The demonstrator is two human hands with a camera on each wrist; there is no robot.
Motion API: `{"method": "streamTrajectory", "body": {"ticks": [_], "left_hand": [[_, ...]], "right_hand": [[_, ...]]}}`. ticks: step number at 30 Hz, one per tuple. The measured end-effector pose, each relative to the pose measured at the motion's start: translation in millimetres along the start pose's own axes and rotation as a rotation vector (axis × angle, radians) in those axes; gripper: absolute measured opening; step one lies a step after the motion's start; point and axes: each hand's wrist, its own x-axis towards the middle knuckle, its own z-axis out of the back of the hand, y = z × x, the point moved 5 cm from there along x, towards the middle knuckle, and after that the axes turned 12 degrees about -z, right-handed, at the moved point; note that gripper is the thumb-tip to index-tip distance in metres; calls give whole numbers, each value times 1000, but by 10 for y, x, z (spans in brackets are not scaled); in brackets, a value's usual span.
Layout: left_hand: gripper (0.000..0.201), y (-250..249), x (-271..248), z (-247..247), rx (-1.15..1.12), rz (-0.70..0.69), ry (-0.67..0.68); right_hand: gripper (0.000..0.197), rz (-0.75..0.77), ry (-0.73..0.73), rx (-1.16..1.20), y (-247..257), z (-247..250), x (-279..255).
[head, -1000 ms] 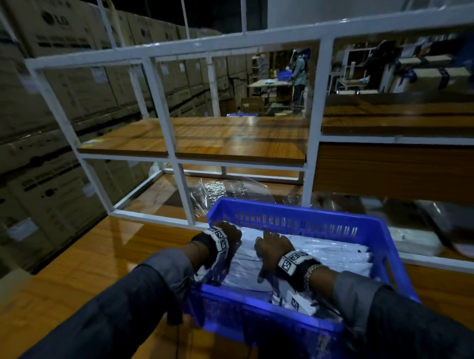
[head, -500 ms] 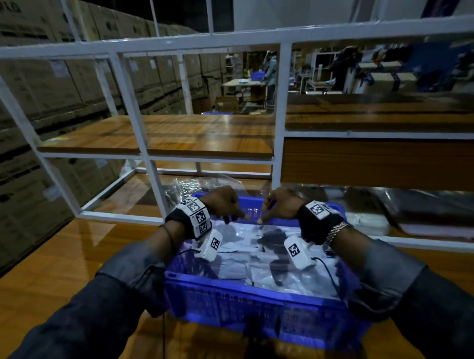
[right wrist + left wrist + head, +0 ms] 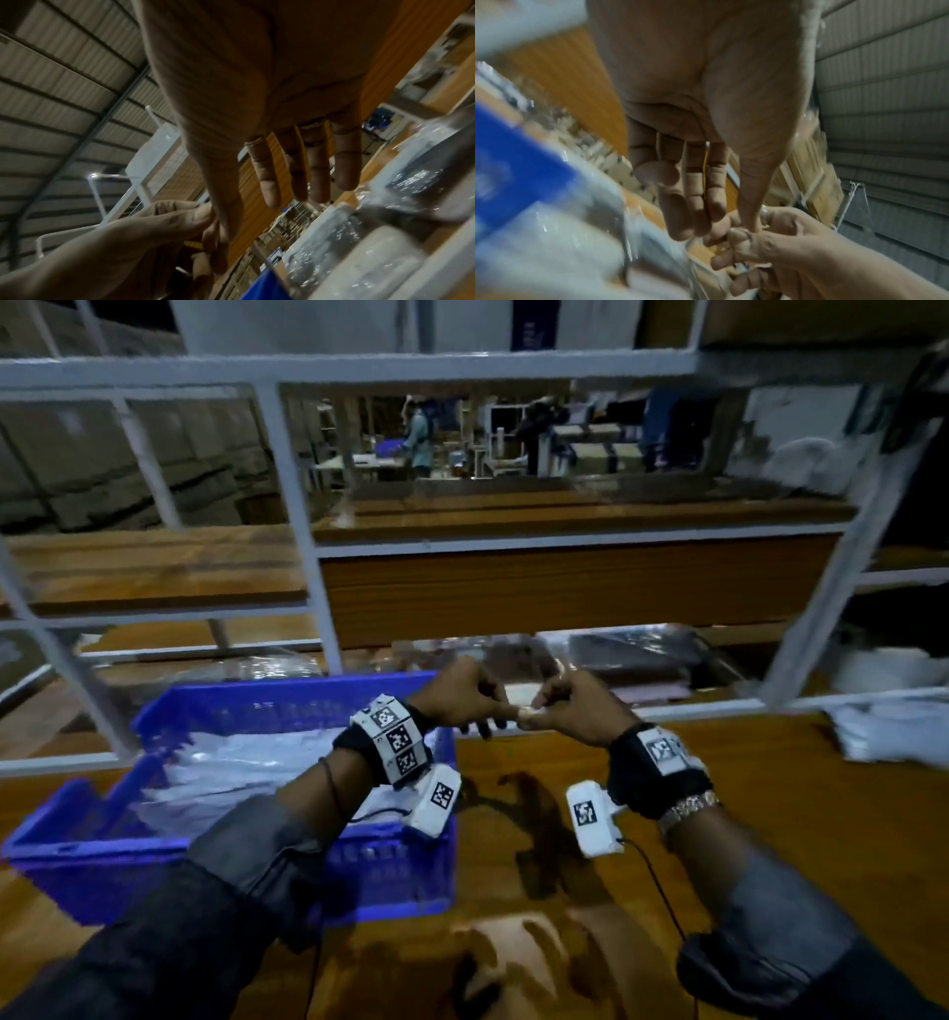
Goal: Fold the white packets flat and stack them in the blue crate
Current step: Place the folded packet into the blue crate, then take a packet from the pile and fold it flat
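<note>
The blue crate (image 3: pixel 287 690) stands on the wooden table at the left, with flat white packets (image 3: pixel 241 762) stacked inside. Both hands hover to the right of the crate, above the bare tabletop. My left hand (image 3: pixel 462 698) and right hand (image 3: pixel 575 706) meet at the thumbs and fingertips. In the left wrist view the left hand (image 3: pixel 695 203) has relaxed fingers and its thumb touches the right hand (image 3: pixel 770 253). The right wrist view shows the right hand (image 3: pixel 295 172) with nearly straight fingers. I see no packet in either hand.
A white metal rack frame (image 3: pixel 308 557) with wooden shelves rises just behind the hands. Clear plastic bags (image 3: pixel 626 654) lie under its lowest shelf. More white packets (image 3: pixel 888 731) are piled at the far right. A person works at a distant table.
Both hands have lifted out of the crate and moved right, coming together over the table. The view has swung right, so the crate now sits at the left.
</note>
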Motion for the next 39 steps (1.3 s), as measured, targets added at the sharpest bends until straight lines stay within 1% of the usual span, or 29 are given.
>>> {"method": "streamTrajectory", "body": {"ticks": [4,6,8,11,14,16,17,20,21,26,29,32,35,37,39], "left_hand": [[21,-313,440,-1074,-42,25,38],[24,-438,675,-1609,-56,21,59],[28,-594,891,-2083,-90,22,95],[28,-871,1223,-2662,-169,8,147],[28,-1175,1535,-3103,-228,-29,195],[27,-1355,1748,-3347,-253,-82,239],[27,-1434,1855,-3461,-257,-99,261],[28,-1565,2127,-3770,-317,-120,282],[28,-1579,2213,-3847,-352,-128,278],[25,-1584,2575,-4048,-469,-108,267],[23,-1578,2773,-4100,-489,-108,247],[24,-1505,2927,-4185,-531,-53,227],[27,-1382,3121,-4309,-574,15,208],[26,-1305,3282,-4425,-584,66,166],[27,-1237,3451,-4579,-586,118,115]], "right_hand": [[39,-156,-95,184,-1233,524,-452],[40,-236,-133,253,-1811,752,-698],[41,-325,-141,297,-2302,962,-957],[55,-391,-211,357,-2903,1309,-1251],[56,-420,-307,420,-3394,1596,-1465],[57,-449,-353,460,-3633,1748,-1579],[54,-473,-382,463,-3706,1830,-1628],[34,-544,-449,446,-3991,2050,-1691],[31,-557,-460,424,-4055,2129,-1673],[28,-585,-486,366,-4282,2520,-1541],[30,-595,-517,303,-4363,2743,-1471],[32,-613,-528,291,-4512,2915,-1365],[37,-631,-494,227,-4623,3059,-1207],[41,-660,-496,237,-4791,3177,-1065],[45,-657,-490,243,-4973,3280,-888]]}}
